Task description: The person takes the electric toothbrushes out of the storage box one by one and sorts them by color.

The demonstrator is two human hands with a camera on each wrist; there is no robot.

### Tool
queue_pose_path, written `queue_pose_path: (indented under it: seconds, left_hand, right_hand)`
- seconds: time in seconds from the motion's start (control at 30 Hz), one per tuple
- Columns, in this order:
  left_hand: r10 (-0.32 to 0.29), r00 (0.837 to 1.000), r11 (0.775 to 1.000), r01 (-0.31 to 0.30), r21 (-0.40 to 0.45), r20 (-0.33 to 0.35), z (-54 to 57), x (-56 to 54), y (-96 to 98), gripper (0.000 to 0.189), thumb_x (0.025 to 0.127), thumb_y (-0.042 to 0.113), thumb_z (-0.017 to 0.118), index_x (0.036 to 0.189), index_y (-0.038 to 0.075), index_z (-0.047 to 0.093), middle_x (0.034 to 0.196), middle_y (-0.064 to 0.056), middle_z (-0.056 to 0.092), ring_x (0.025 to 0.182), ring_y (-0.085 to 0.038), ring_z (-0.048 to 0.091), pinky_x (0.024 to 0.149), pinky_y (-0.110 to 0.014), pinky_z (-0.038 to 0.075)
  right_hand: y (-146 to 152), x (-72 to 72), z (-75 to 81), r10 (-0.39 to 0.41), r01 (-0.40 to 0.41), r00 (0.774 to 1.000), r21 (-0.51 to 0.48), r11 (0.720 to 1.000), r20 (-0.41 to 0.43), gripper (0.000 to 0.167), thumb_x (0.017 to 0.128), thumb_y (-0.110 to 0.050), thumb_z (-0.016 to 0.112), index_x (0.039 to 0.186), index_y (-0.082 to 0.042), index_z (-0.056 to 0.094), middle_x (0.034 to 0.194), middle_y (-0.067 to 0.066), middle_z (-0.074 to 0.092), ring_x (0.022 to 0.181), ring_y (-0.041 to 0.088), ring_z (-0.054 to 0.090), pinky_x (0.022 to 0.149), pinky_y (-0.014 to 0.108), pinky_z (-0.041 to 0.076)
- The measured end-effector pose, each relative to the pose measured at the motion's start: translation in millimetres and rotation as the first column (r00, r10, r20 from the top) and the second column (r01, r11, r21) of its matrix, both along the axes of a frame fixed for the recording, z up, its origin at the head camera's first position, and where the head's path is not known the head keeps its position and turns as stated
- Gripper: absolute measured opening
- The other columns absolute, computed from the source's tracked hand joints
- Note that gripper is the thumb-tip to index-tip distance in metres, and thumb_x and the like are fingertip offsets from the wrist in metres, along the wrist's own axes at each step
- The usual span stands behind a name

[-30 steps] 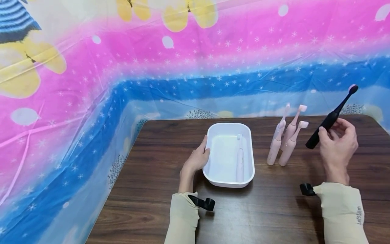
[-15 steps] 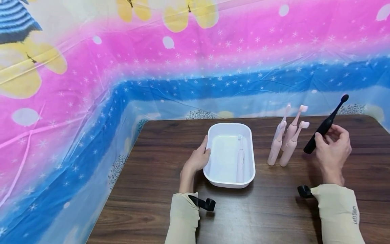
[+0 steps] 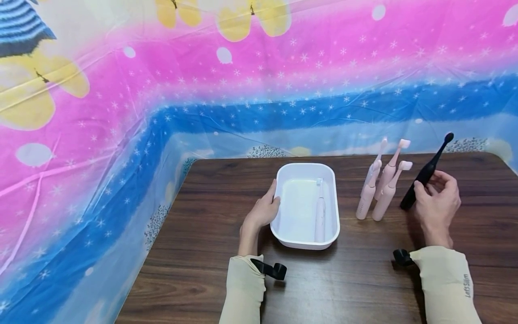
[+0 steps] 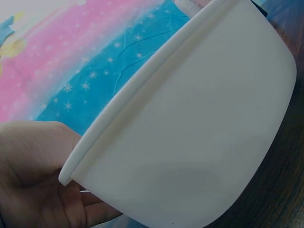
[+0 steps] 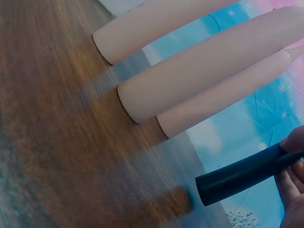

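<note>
My right hand (image 3: 438, 204) pinches a black electric toothbrush (image 3: 425, 173) by its handle, tilted with the brush head up and to the right. Its base (image 5: 209, 190) hangs just over the tabletop in the right wrist view. Left of it several pale pink and lilac electric toothbrushes (image 3: 383, 198) stand upright in a cluster. My left hand (image 3: 263, 211) grips the left rim of a white plastic tray (image 3: 293, 245), with fingers tucked below the rim in the left wrist view. A white electric toothbrush (image 3: 319, 218) lies lengthwise inside the tray, along its right side.
A dark wood-grain table (image 3: 194, 252) bears everything. Behind it and along its left side hangs a pink and blue patterned cloth (image 3: 259, 72). Black camera mounts (image 3: 271, 269) sit at both cuffs, low over the tabletop.
My right hand has brought the black toothbrush down and to the left, closer to the table and the standing toothbrushes. The left hand and the tray have kept their places.
</note>
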State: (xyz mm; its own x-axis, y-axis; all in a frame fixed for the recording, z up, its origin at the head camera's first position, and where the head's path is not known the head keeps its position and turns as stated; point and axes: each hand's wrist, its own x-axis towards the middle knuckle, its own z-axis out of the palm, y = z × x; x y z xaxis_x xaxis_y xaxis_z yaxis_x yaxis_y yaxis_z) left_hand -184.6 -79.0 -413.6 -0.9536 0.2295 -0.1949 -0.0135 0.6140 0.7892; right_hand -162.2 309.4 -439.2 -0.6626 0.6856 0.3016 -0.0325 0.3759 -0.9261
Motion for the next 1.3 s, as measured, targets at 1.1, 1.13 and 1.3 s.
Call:
queue_pose_path:
  seconds: [1.1, 1.13, 1.3]
  left_hand:
    - [-0.015, 1.0, 1.0, 0.015, -0.023, -0.003, 1.7, 0.3, 0.0, 0.057, 0.104, 0.028, 0.031, 0.155, 0.031, 0.005, 0.159, -0.001, 0.019, 0.142, -0.024, 0.03, 0.11, -0.045, 0.033]
    - [-0.015, 1.0, 1.0, 0.015, -0.026, -0.002, 1.8, 0.3, 0.1, 0.057, 0.104, 0.028, 0.03, 0.155, 0.03, 0.005, 0.159, -0.001, 0.019, 0.142, -0.025, 0.03, 0.11, -0.045, 0.033]
    - [-0.012, 1.0, 0.999, 0.013, -0.033, 0.013, 2.2, 0.3, 0.7, 0.057, 0.104, 0.029, 0.03, 0.155, 0.03, 0.004, 0.159, -0.002, 0.02, 0.141, -0.025, 0.032, 0.11, -0.045, 0.032]
  right_hand:
    - [-17.0, 12.8, -3.3, 0.043, -0.042, 0.999, 0.09, 0.995, -0.014, 0.042, 0.088, -0.013, 0.066, 0.127, -0.007, 0.051, 0.115, -0.007, 0.05, 0.111, 0.012, 0.058, 0.095, 0.022, 0.047]
    - [-17.0, 13.5, -3.5, 0.041, -0.039, 0.999, 0.09, 0.995, -0.021, 0.042, 0.088, -0.013, 0.067, 0.126, -0.007, 0.051, 0.114, -0.009, 0.05, 0.111, 0.011, 0.058, 0.095, 0.022, 0.047]
    - [-17.2, 16.4, -4.7, 0.037, -0.034, 0.999, 0.096, 0.995, -0.027, 0.043, 0.087, -0.012, 0.067, 0.126, -0.004, 0.051, 0.105, -0.021, 0.044, 0.11, 0.011, 0.058, 0.095, 0.022, 0.047]
